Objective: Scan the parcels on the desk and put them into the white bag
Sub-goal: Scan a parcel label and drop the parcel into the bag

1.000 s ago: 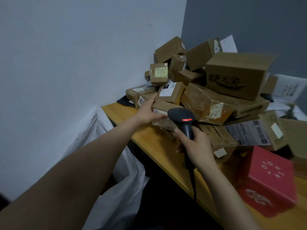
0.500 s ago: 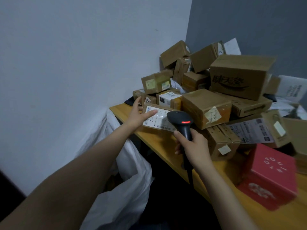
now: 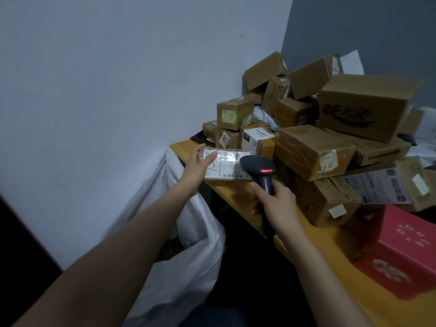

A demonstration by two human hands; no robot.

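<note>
Bag of crumpled white plastic (image 3: 195, 253) sags nearest, below the yellow wooden desk (image 3: 236, 188). Right hand (image 3: 277, 205) curls its fingers round a black handheld barcode scanner (image 3: 258, 167), its red light glowing. Left hand (image 3: 197, 167) grips the left end of a flat brown cardboard parcel (image 3: 226, 165) over the desk corner, thumb on the white barcode label, fingertips over the far edge. The parcel's long axis runs left to right, label upward. Beyond, piled brown cardboard boxes (image 3: 313, 152) show "2012" and "231"; a large brown carton (image 3: 368, 100) bears black Chinese characters.
</note>
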